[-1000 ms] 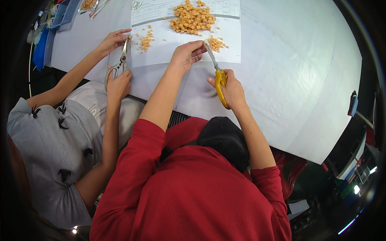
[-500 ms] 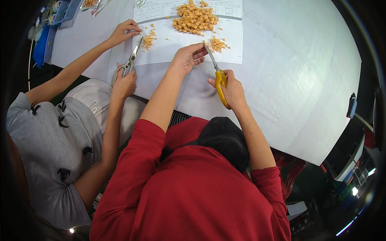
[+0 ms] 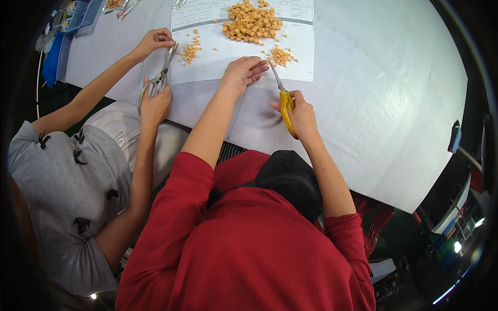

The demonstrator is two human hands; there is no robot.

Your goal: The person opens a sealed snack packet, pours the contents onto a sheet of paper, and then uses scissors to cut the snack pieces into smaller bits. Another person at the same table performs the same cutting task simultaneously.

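My left hand is closed in a pinch above the paper's lower edge, with what looks like a small orange cube at its fingertips. My right hand grips the yellow-handled scissors, their blades pointing up and left, the tip just right of my left fingertips. A small pile of tiny orange pieces lies on the white paper just beyond the scissor tip. Farther off rests a larger heap of orange cubes.
At left, a co-worker in a grey top holds metal scissors near their other hand. Beside them lies another small pile of orange pieces. Blue baskets stand at the far left of the white table.
The scissors in my right hand have shifted slightly right, their tip now off my left fingertips. The co-worker's hands and scissors have moved left, away from their small pile.
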